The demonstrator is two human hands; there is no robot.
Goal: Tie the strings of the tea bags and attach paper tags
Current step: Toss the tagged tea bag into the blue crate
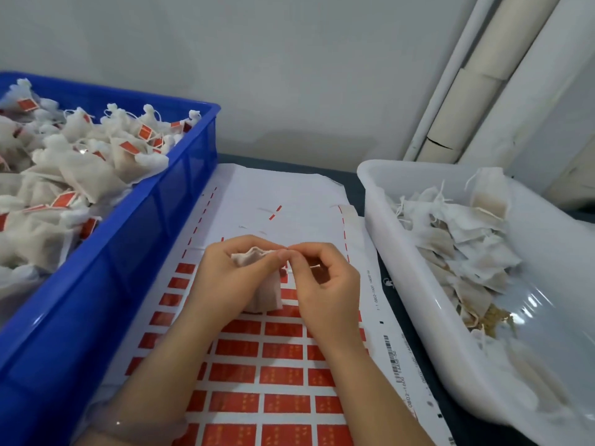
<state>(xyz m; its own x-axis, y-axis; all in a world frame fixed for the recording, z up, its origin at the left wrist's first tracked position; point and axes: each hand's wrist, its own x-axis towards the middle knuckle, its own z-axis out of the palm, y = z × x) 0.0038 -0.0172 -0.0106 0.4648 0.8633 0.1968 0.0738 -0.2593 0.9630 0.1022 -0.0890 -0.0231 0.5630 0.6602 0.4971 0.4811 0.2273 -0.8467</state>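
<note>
Red tags fill a white sheet lying flat between two bins. Above it, in the middle, the left hand grips a tea bag, fingers curled round its gathered top. The right hand meets it there, thumb and forefinger pinching the string at the bag's mouth, the other fingers loosely curled. The bag hangs down just over the sheet's upper rows; whether it touches the sheet I cannot tell. On the left a blue crate holds tagged bags. On the right a white tub holds untagged bags with loose strings
</note>
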